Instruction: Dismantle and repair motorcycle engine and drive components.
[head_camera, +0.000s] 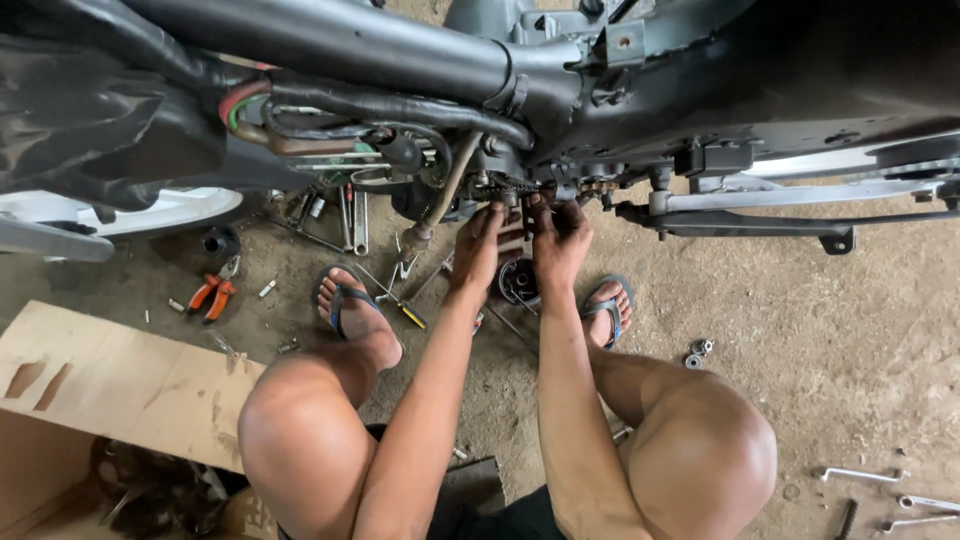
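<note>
Squatting beside a motorcycle (620, 90), a person's left hand (482, 250) and right hand (560, 240) pinch its drive chain (508, 187) with closed fingers.

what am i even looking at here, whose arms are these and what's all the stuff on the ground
This is one picture from a camera worn on a person's head, looking down, so the arms and knees are that person's own. They squat in sandals on a dirt floor beside a stripped motorcycle, its dark frame tubes and cables running across the top.

Both hands reach to the chain and sprocket under the frame. The left hand and right hand have their fingers at that spot; whether they grip a small part is too hard to tell.

On the ground lie orange-handled pliers, a yellow-handled screwdriver, spanners at lower right, small bearings near the right foot, and a sheet of cardboard.
</note>
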